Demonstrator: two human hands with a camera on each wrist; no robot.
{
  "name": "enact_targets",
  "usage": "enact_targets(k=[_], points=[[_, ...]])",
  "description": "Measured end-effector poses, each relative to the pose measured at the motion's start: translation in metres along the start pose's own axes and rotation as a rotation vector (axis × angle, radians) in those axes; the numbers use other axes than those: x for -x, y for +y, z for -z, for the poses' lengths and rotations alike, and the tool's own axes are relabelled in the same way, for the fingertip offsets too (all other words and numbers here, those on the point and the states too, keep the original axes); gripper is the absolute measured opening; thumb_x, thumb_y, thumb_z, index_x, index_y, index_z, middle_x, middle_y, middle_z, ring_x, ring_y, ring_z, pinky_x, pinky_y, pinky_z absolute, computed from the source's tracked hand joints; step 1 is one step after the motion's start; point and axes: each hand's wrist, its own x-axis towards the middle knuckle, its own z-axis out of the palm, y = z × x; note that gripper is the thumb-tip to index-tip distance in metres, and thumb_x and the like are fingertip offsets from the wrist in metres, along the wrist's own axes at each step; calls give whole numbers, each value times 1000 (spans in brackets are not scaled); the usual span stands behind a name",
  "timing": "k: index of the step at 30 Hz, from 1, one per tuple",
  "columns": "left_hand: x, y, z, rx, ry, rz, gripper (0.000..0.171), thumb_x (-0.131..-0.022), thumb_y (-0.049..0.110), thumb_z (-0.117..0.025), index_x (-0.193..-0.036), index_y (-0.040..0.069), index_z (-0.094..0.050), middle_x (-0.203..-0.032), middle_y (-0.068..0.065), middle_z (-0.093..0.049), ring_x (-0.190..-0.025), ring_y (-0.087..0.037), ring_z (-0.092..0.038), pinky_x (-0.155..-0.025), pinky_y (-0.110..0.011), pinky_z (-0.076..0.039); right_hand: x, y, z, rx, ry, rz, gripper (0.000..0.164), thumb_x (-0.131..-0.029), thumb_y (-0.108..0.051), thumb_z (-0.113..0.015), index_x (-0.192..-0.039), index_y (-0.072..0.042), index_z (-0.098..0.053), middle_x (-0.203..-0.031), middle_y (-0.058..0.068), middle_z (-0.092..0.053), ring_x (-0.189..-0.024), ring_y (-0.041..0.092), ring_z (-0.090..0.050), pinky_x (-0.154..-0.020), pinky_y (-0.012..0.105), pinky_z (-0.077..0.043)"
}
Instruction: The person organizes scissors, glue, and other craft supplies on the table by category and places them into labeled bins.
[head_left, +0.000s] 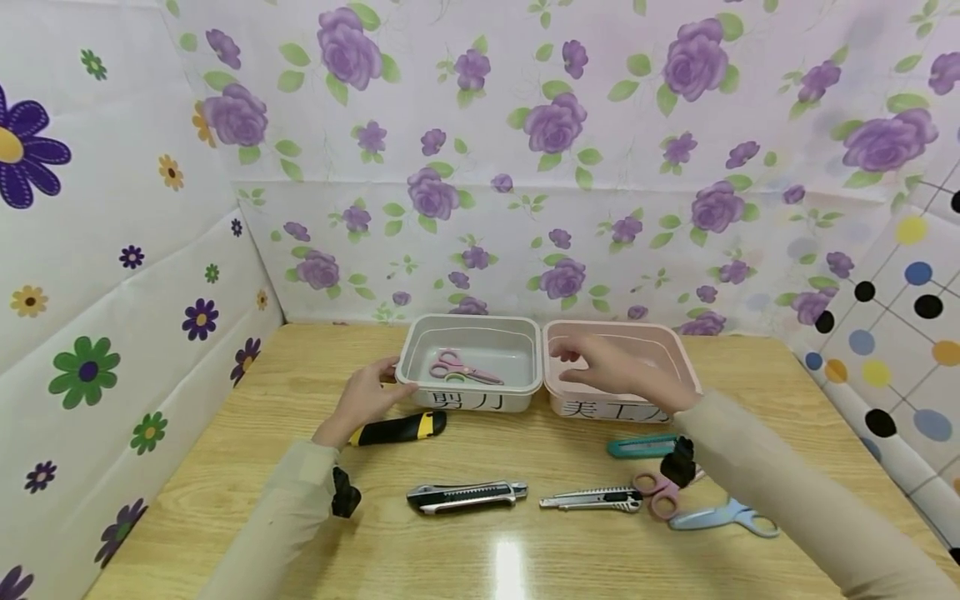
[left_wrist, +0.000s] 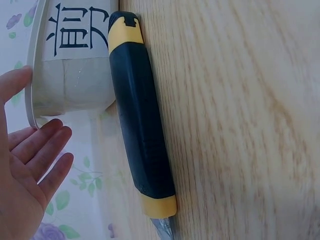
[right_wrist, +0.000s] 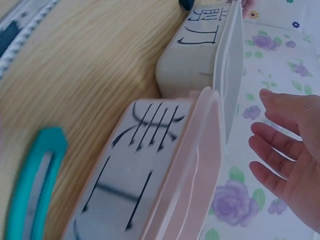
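Three utility knives [head_left: 467, 496], a teal cutter [head_left: 641, 447] and two scissors [head_left: 723, 517] wait on the table [head_left: 225, 467], only pink scissors [head_left: 461, 367] binned, while the left hand [head_left: 367, 396] touches the grey bin [head_left: 471, 400] and the right hand [head_left: 611, 367] hovers loose-fingered and empty over the pink bin [head_left: 570, 400].

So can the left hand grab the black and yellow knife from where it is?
Probably yes. The left hand is open beside the grey bin, and the black and yellow utility knife lies right below it on the table with nothing covering it.
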Motion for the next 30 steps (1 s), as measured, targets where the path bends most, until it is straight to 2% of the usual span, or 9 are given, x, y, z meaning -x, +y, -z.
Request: enact_targets(k=[2,5,10,13,18,20,25,30], points=[[0,0,1,-2,-1,-2,62,-79,33,-69,-127,0,-50,-105,-15,-65,-95,-29,-61,-80,-46,-46,9,0,3,14,3,-9,24,-84,-6,-63,-108,-2,-61,-103,13,-63,-96,25,-58,-82,42,-47],[1,0,1,4,3,0,61,-79,32,-70,-126,0,-51,-104,-14,-65,-95,-28,-61,-80,-46,-46,23,2,6,100,16,-8,27,-82,-8,-66,-107,-1,-61,-100,12,-64,-92,24,-59,-80,40,-48],[1,0,-2,11,12,-3,60,-79,32,-70,-127,0,-50,-103,-13,-65,-93,-27,-62,-79,-45,-47,49,5,8,158,43,35,25,-79,-6,-68,-103,0,-63,-96,12,-64,-89,25,-60,-77,39,-48],[1,0,-3,10,14,-5,60,-79,32,-70,-127,1,-51,-102,-13,-66,-93,-27,-62,-79,-44,-47,65,6,9,144,76,60,25,-77,-3,-69,-101,1,-63,-95,13,-64,-86,23,-59,-75,38,-48],[1,1,-5,21,7,-2,60,-79,32,-70,-127,1,-50,-103,-13,-65,-94,-27,-61,-79,-45,-47,87,4,9,90,58,30,25,-79,-3,-67,-103,2,-62,-98,12,-63,-88,22,-58,-75,39,-48],[2,1,-4,21,6,6,61,-79,32,-70,-128,1,-50,-104,-13,-65,-94,-27,-61,-79,-45,-47,95,3,9,64,40,-1,25,-81,-8,-66,-105,-1,-61,-101,9,-63,-90,22,-57,-76,38,-48],[2,1,-3,16,5,11,61,-80,31,-70,-128,0,-49,-104,-14,-65,-95,-27,-61,-80,-45,-47,114,6,3,35,63,-17,24,-82,-14,-67,-105,-10,-60,-101,-1,-62,-90,14,-57,-74,31,-49],[1,1,-2,14,4,4,60,-79,30,-70,-128,0,-50,-104,-15,-65,-95,-28,-61,-79,-45,-47,131,13,-4,-1,80,-35,25,-82,-15,-67,-106,-10,-60,-101,0,-62,-90,10,-57,-72,30,-50]])
